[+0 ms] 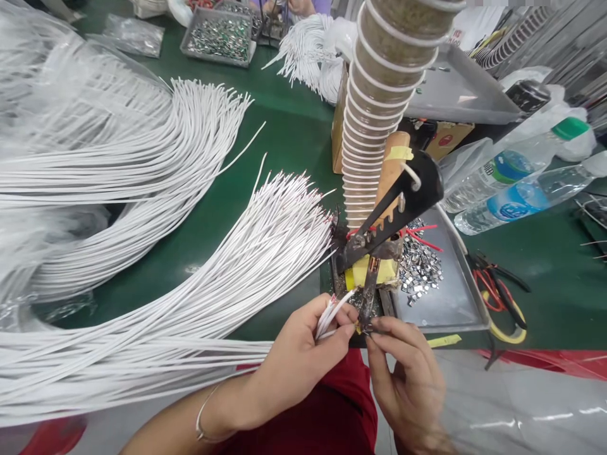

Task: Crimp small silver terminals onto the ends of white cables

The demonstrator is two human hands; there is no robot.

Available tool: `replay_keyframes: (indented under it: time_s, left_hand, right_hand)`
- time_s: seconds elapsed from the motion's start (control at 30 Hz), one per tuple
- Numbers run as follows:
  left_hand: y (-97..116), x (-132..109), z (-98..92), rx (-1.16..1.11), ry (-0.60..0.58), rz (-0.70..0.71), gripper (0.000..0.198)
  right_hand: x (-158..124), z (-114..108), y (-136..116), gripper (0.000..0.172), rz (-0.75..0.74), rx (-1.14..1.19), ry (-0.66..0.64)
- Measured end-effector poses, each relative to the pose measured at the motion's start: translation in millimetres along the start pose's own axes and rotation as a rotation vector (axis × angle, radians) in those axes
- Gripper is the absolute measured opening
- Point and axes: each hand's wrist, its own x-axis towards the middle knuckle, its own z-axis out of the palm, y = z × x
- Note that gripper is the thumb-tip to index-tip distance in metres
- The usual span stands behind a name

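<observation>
Several white wires [325,321] sit pinched in left hand [303,351], right hand [408,361] at dark metal tip [368,298], its grasp unclear

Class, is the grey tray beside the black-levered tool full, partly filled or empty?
Partly filled: small metal pieces lie heaped in the grey tray, while its bare surface shows to their right.

Anything between the fingertips of your right hand [411,370] is looking too small to identify; the top edge is cropping the ribbed hose [379,95], the left, your white wires [256,259].
</observation>
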Motion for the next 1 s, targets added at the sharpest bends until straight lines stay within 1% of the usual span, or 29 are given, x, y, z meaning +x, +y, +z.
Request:
replay_keyframes:
  time_s: [0.17,0.33,0.4,0.53,0.67,0.73,0.83,0.9,0.93,1.0]
  left_hand:
    - [-1,-4,2.2,0.098,0.037,0.019,0.012]
    - [-2,-5,3.4,0.118,0.024,0.027,0.014]
    - [-4,-5,3.5,0.130,0.020,0.034,0.013]
    - [-6,-3,3.2,0.138,0.024,0.031,0.008]
    - [-6,-3,2.3,0.131,0.031,0.026,0.010]
    - [-6,-5,2.3,0.148,0.020,0.036,0.013]
    - [-9,-8,3.3,0.174,-0.007,0.066,0.014]
    - [-12,-11,4.6,0.187,-0.045,0.100,0.012]
    - [-13,-13,5.2,0.198,-0.071,0.126,0.011]
    - [-16,-15,5.9,0.244,-0.125,0.181,0.012]
  right_hand:
    - [-6,4,-1,0.023,-0.035,-0.073,0.028]
    - [-8,3,1,0.021,0.019,0.020,-0.002]
    - [-8,2,2,0.022,0.033,0.023,-0.008]
    - [-7,2,2,0.025,0.024,0.005,-0.034]
    - [-6,2,2,0.029,0.022,0.028,-0.027]
    - [-6,-1,1,0.027,0.043,0.060,-0.021]
    - [-6,-7,0,0.015,0.122,0.135,-0.007]
    - [-6,-12,0,0.010,0.180,0.195,-0.038]
    - [-6,-14,-1,0.010,0.199,0.226,-0.068]
    - [-7,-17,-2,0.017,0.224,0.290,-0.139]
